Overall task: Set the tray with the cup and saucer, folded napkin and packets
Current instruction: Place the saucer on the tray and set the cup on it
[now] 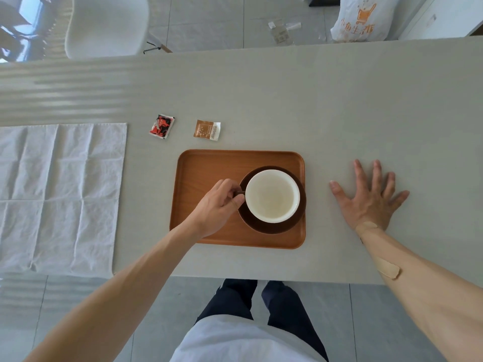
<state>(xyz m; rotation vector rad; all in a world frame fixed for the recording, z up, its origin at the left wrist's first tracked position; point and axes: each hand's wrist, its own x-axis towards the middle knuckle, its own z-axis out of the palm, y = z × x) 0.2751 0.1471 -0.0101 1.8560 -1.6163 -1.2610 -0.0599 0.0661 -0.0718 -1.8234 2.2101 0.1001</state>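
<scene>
A wooden tray (209,163) lies on the grey table. On its right half stands a dark brown saucer (271,227) with a white cup (272,195) on it. My left hand (218,205) pinches the cup's handle on the cup's left side. My right hand (371,197) rests flat on the table to the right of the tray, fingers spread. A red and black packet (162,126) and a brown packet (207,129) lie on the table just beyond the tray. A white napkin (57,197) is spread out unfolded at the left.
The table's near edge runs just below the tray. A white chair (107,24) stands beyond the far edge at the left, and a white printed bag (363,19) sits on the floor at the far right.
</scene>
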